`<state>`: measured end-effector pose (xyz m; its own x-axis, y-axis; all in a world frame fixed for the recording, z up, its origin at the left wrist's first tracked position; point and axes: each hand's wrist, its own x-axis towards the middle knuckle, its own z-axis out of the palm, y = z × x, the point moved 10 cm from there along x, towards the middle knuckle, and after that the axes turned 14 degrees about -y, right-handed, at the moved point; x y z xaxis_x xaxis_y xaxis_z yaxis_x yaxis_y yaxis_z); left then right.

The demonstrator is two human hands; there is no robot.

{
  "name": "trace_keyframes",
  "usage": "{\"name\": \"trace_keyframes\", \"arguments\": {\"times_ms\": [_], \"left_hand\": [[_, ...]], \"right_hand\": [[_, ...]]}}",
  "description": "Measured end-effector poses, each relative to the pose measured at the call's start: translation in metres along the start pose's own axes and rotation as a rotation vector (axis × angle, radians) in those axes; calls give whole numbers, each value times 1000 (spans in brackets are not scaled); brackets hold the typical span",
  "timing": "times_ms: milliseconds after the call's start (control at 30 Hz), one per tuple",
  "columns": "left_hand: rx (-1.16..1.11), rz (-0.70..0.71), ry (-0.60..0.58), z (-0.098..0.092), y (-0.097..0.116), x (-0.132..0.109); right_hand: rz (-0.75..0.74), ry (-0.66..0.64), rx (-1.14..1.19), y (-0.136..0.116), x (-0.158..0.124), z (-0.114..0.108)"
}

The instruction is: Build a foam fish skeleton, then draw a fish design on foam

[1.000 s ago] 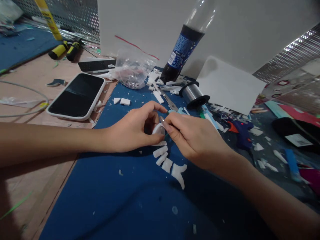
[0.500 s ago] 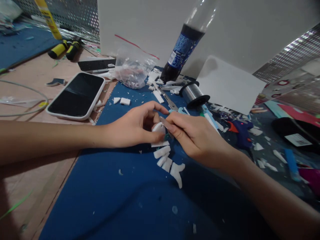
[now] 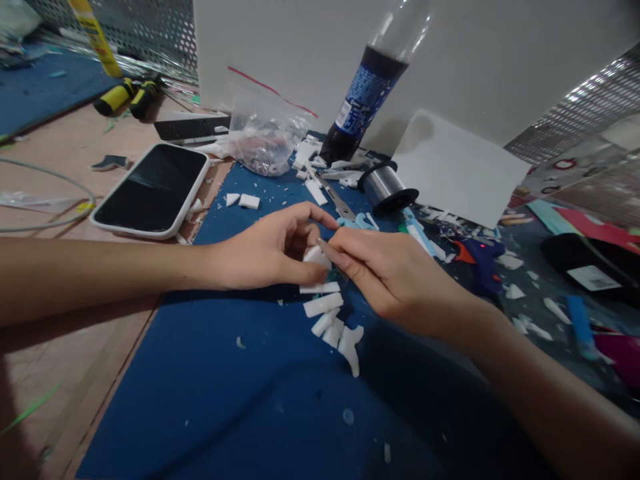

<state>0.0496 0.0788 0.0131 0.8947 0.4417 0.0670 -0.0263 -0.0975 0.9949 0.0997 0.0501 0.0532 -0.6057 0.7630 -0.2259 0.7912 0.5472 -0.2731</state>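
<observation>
My left hand [image 3: 273, 250] pinches a small white foam piece [image 3: 316, 256] between thumb and fingers, just above the blue mat [image 3: 210, 373]. Against it, my right hand [image 3: 400, 273] is closed on a thin blade [image 3: 326, 249], mostly hidden by the fingers. Under the hands, several cut white pieces [image 3: 323, 305] lie in a curved row on the mat. At its near end is a forked, tail-shaped white piece [image 3: 351, 348]. Behind the hands lie scissors [image 3: 340, 203] with light blue handles, partly covered by scraps.
A phone [image 3: 153, 190] lies left of the mat. Behind stand a zip bag [image 3: 267, 140], a dark drink bottle [image 3: 367, 93] and a wire spool [image 3: 387, 188]. To the right are a glue gun [image 3: 477, 263], with its red light lit, and scattered white scraps [image 3: 537, 327].
Both hands stay together around the white piece, with the right fingers and blade shifted slightly. The row of cut pieces shows a little more tightly bunched, its tail piece slightly further left.
</observation>
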Motion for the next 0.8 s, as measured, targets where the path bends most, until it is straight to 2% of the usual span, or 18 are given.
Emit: {"name": "trace_keyframes", "arguments": {"times_ms": [167, 367, 433, 567, 667, 800], "left_hand": [[116, 30, 28, -3, 3, -3], [217, 19, 47, -2, 1, -3], [232, 21, 52, -2, 2, -3], [177, 46, 43, -2, 5, -3], [57, 73, 15, -1, 5, -2], [-25, 63, 45, -4, 0, 0]], "right_hand": [[7, 1, 6, -1, 2, 2], [-63, 142, -372, -22, -2, 2], [-78, 157, -407, -24, -3, 2], [3, 109, -273, -5, 0, 3], [20, 151, -128, 6, -1, -3], [55, 168, -28, 15, -2, -6]]}}
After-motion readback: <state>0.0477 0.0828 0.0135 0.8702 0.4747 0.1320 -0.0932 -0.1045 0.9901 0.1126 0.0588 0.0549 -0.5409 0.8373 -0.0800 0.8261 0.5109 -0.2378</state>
